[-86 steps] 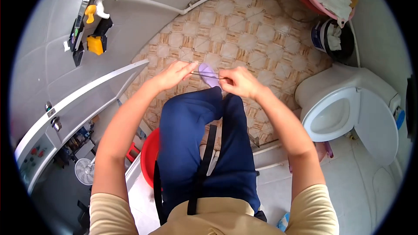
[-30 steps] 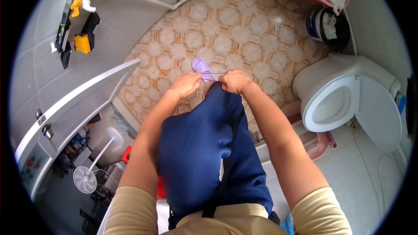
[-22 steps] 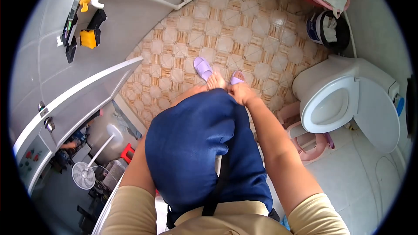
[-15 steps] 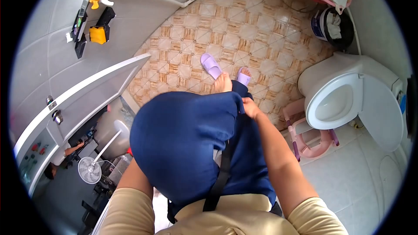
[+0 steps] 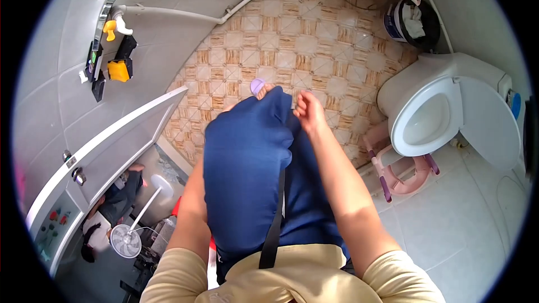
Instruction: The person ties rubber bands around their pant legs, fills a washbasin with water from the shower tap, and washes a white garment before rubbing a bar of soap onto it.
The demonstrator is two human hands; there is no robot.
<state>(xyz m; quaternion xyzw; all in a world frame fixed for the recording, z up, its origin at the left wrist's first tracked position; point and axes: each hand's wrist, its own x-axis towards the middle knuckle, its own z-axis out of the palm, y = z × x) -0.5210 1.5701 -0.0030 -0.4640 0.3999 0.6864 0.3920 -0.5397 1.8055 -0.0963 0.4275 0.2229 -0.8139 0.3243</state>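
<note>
The dark blue trousers (image 5: 247, 157) cover my legs, with the left leg raised and bent in front of me. My right hand (image 5: 309, 111) is beside the bunched end of that trouser leg, its fingers curled in with no cloth visible in them. My left arm runs along the outer side of the raised leg. Only a sliver of skin, apparently my left hand (image 5: 228, 108), shows past the cloth; its fingers are hidden. Beyond the trouser leg, toes and part of a purple slipper (image 5: 257, 86) show on the tiled floor. A black strap (image 5: 274, 227) hangs over my lap.
To the right stand a white toilet (image 5: 429, 118) with its lid up and a pink child's seat (image 5: 407, 177). A black bucket (image 5: 421, 22) is behind them. At left, a white door (image 5: 129, 129) stands open; beyond it are a fan (image 5: 126, 241) and another person (image 5: 101, 227).
My right hand has let go of the trouser leg and sits just right of it. The raised knee has shifted right. One slipper is now hidden. The person beyond the door has moved.
</note>
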